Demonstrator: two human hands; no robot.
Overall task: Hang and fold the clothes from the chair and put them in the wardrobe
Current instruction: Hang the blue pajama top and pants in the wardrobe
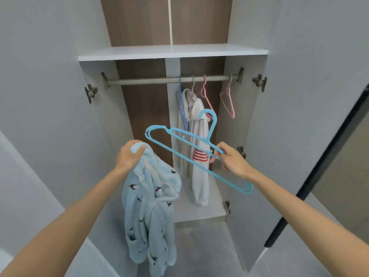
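My left hand [129, 154] grips the top of a fluffy light-blue garment [151, 208] with small dark bird prints; it hangs down in front of the open wardrobe. My right hand [229, 158] pinches a light-blue plastic hanger [179, 143] near its neck, holding it tilted in the air between me and the wardrobe. Inside, a white garment with red stripes [199, 156] hangs from the metal rail [151, 80].
Two pink hangers [229, 102] and a dark-blue hanger [180, 106] hang bare on the rail's right half. A white shelf [171, 51] spans the top. Both grey doors [299, 96] stand open, left and right. A dark-framed panel [329, 156] stands at the right.
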